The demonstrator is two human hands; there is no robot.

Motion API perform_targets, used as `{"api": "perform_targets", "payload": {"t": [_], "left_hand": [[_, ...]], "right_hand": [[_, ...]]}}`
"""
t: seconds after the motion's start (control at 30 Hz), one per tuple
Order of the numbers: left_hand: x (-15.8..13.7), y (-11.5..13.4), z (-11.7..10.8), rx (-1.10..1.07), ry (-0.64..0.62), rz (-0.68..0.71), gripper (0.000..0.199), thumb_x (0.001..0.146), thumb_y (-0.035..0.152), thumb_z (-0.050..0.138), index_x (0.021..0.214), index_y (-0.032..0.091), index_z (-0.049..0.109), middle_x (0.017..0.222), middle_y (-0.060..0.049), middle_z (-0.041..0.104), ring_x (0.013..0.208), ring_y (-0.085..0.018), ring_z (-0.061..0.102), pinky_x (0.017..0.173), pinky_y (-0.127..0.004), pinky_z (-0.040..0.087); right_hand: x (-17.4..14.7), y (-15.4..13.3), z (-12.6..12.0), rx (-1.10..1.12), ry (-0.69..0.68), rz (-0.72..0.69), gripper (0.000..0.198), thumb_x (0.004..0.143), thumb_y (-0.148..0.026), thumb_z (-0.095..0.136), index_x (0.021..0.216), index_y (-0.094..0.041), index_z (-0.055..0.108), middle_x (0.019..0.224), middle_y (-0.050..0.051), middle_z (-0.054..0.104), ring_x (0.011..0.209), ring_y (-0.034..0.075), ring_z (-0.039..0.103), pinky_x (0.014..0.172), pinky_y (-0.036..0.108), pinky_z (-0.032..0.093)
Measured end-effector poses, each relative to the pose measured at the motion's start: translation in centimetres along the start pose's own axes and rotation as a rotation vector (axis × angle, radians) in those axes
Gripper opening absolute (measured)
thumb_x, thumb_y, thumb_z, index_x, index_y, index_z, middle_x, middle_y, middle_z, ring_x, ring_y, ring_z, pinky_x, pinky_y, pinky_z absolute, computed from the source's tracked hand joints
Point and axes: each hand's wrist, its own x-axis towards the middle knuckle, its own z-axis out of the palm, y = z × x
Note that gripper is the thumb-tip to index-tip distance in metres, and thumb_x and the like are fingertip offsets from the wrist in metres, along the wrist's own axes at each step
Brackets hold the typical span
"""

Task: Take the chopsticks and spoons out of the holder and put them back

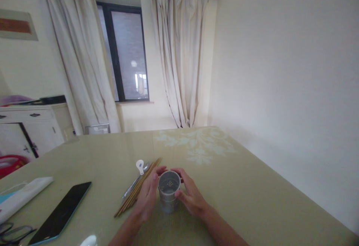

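Note:
A grey cylindrical utensil holder (169, 201) stands upright on the table, its open top facing me and small holes showing in its bottom. My left hand (148, 193) curves round its left side, thumb near the rim. On the other side my right hand (193, 195) grips it, with the thumb on the near wall and the fingers behind the rim. Just left of my left hand lies a bundle of wooden chopsticks (130, 202), partly hidden by that hand. Beside the chopsticks are metal spoons (134, 186) and a white spoon (140, 166).
On the left of the table (252, 201) lie a black-screened tablet (63, 210), a long white object (25, 197) and dark cables (15, 233). A white rounded thing (89, 240) shows at the bottom edge. The wall (294, 89) runs along the table's right side.

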Motion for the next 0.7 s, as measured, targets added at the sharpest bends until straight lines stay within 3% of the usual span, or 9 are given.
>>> {"api": "perform_targets", "payload": {"t": [0.1,0.23,0.37,0.57,0.7], "left_hand": [[-0.8,0.5,0.9,-0.034,-0.098,-0.013,0.066,0.105,0.070,0.031,0.144,0.027,0.062,0.142,-0.010,0.071,0.132,-0.031,0.066,0.115,-0.048,0.054],[-0.8,-1.2,0.9,0.015,-0.094,-0.028,0.078,0.101,0.078,0.030,0.156,0.026,0.052,0.156,-0.012,0.061,0.147,-0.033,0.055,0.122,-0.050,0.047],[-0.3,-2.5,0.6,0.043,-0.111,0.029,0.084,0.098,0.071,0.051,0.166,0.023,0.037,0.166,-0.014,0.049,0.154,-0.034,0.046,0.127,-0.051,0.040],[0.7,-3.2,0.2,0.064,-0.228,0.051,0.070,0.093,0.063,0.066,0.151,0.025,0.058,0.151,-0.013,0.066,0.137,-0.034,0.063,0.116,-0.046,0.053],[1.1,-3.6,0.1,0.082,-0.229,0.022,0.066,0.090,0.058,0.071,0.145,0.022,0.062,0.147,-0.014,0.069,0.134,-0.034,0.066,0.114,-0.044,0.055]], "right_hand": [[0.1,0.1,0.0,0.000,-0.002,0.004,0.082,0.082,-0.079,0.073,0.140,-0.022,0.059,0.130,0.014,0.071,0.117,0.032,0.069,0.100,0.041,0.054],[0.3,0.7,0.3,-0.040,0.044,0.052,0.077,0.079,-0.066,0.084,0.138,-0.023,0.062,0.129,0.014,0.072,0.116,0.032,0.070,0.095,0.041,0.057],[0.4,1.2,0.4,-0.065,0.118,0.132,0.075,0.081,-0.055,0.085,0.144,-0.024,0.060,0.139,0.016,0.068,0.121,0.033,0.069,0.092,0.042,0.059],[0.5,1.6,0.2,0.013,0.073,0.142,0.081,0.076,-0.039,0.093,0.145,-0.022,0.056,0.140,0.016,0.069,0.121,0.033,0.070,0.095,0.046,0.061],[0.5,2.2,0.2,0.017,0.030,0.130,0.085,0.071,-0.029,0.095,0.145,-0.023,0.055,0.140,0.015,0.069,0.120,0.033,0.070,0.099,0.047,0.059]]}}
